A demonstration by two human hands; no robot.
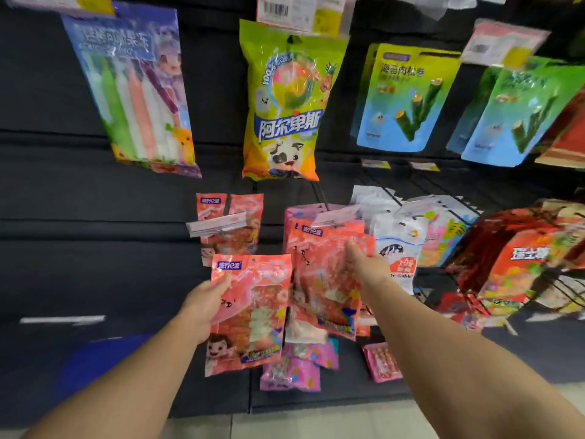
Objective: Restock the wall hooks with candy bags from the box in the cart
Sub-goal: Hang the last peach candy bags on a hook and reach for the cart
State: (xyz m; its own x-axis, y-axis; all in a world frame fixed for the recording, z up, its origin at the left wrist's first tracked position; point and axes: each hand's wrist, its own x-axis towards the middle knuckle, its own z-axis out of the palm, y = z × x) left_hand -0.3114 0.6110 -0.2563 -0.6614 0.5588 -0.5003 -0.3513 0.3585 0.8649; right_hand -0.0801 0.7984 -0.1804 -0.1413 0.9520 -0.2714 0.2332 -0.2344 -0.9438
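My left hand grips a salmon-pink candy bag by its left edge, held upright in front of the dark wall panel. My right hand grips the right side of another salmon-pink candy bag, the front one of a row of the same bags. Behind the left bag, more of these pink bags hang on a wall hook with a clear price tag. The box and cart are out of view.
Above hang a jelly-stick bag, a green lollipop bag and blue seaweed-roll bags. White candy bags and red packs hang to the right. Small pink packets hang below. Pale floor tiles run along the bottom.
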